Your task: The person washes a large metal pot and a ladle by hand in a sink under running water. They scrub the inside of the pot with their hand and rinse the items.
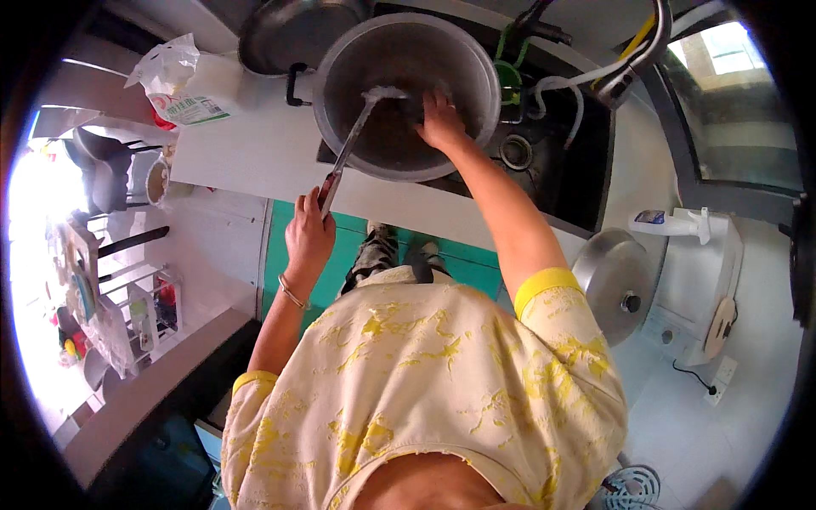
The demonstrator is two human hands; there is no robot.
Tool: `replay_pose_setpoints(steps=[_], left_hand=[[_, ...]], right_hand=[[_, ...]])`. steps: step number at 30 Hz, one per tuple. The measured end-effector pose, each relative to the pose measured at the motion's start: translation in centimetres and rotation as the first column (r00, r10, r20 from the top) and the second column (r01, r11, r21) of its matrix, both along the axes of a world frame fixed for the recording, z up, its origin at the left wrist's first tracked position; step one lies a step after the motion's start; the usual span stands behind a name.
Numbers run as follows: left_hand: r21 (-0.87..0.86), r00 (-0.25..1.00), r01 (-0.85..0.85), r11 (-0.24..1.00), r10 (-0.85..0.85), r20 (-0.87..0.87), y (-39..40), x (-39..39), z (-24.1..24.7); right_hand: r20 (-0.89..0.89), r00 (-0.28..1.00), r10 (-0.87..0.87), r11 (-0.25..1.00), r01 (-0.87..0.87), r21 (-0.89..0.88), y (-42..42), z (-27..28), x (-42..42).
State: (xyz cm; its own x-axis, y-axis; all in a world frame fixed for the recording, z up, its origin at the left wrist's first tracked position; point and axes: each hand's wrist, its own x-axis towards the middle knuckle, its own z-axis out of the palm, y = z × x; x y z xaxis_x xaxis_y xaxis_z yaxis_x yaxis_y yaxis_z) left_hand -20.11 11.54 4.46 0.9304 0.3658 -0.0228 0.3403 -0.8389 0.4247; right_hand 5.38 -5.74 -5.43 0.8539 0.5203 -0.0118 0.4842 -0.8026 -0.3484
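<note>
My left hand (310,231) is closed around the dark reddish grip of a long-handled metal utensil (352,137). Its far end reaches down into a large aluminium pot (408,173) with a black side handle, where a whitish, blurred patch hides the shape of the head. Inside the same pot is my right hand (442,120), back of the hand up and thumb apart from the fingers. The fingertips are blurred against the dark interior, and whether anything lies under the palm cannot be seen. The pot stands partly over a black gas hob (558,172).
A dark frying pan (287,35) sits behind the pot. On the white counter (248,143) is a printed plastic food bag (182,95). Green-handled equipment (510,83) and hoses crowd the pot's right. A large lid (612,287) and a spray bottle (666,223) are farther right.
</note>
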Motion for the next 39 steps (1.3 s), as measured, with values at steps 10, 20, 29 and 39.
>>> replay_pose_setpoints(steps=[10,20,29,39], left_hand=[[0.039,0.992,0.125,0.991,-0.125,-0.005,6.1,-0.7,-0.9],[-0.303,0.965,0.139,0.943,-0.198,-0.174,7.6,0.4,0.3],[-0.424,0.98,0.085,0.902,-0.152,-0.127,7.4,-0.4,-0.3],[-0.48,0.981,0.011,0.877,-0.102,-0.164,8.1,-1.5,-0.4]], right_hand=[[-0.327,0.944,0.033,0.975,-0.101,-0.195,0.4,-4.1,1.8],[0.163,0.967,0.194,0.897,-0.242,0.37,6.6,2.2,-6.0],[-0.317,0.918,-0.24,0.824,0.365,0.433,5.1,-3.8,-3.2],[0.098,0.993,0.061,0.949,-0.027,-0.315,2.8,-4.2,-2.1]])
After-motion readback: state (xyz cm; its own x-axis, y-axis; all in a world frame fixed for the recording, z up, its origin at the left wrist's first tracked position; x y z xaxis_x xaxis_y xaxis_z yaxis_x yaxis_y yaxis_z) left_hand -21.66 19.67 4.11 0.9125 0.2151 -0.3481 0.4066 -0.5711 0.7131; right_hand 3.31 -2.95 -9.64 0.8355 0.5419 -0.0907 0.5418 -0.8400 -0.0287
